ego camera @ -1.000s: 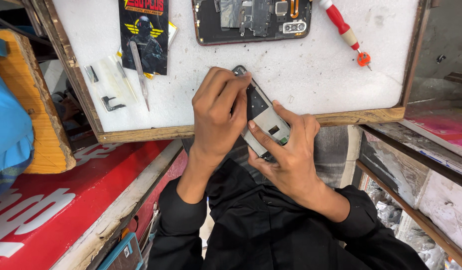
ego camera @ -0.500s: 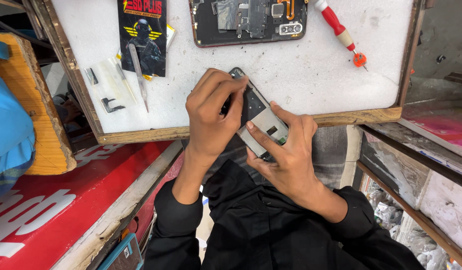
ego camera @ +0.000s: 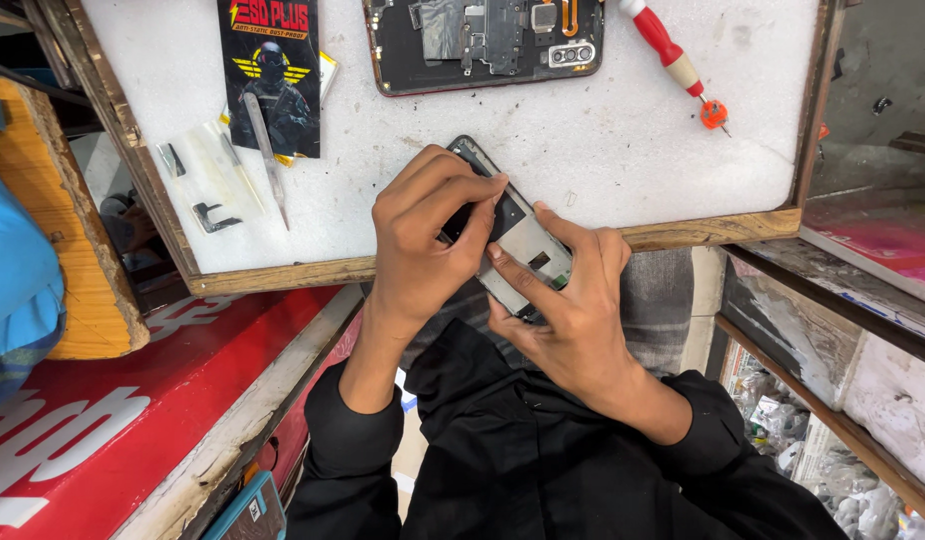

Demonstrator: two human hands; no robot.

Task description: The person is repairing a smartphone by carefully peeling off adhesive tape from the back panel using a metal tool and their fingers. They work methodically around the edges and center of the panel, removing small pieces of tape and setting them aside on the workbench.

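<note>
**Both hands on a small phone part at the tray's near edge**

The right hand (ego camera: 573, 300) cradles a small phone part (ego camera: 518, 235) from below and the side, its fingers wrapped around the lower end and its forefinger laid across the part's pale face. The left hand (ego camera: 428, 235) comes over the top, fingers curled down, their tips pressing on the dark upper half of the part. Both hands are thus closed on the same piece. It is slim and oblong, dark at the far end and grey-white at the near end, and it is held tilted, just above the near wooden rim of the work tray (ego camera: 683, 232), partly over the white mat and partly over the person's lap.

Both wrists come out of black sleeves (ego camera: 543, 450).

Farther out on the white mat lies an opened phone (ego camera: 483, 45), back cover off, with its boards and camera lenses showing. To its right rests a red-handled screwdriver (ego camera: 673, 55), tip pointing toward the tray's right side. On the left of the mat are a dark printed packet (ego camera: 273, 75), a pair of metal tweezers (ego camera: 268, 155) lying partly over its lower edge, and a small dark bracket (ego camera: 211, 215) beside a clear bag.

Left of the tray runs a red counter (ego camera: 103, 420).
</note>
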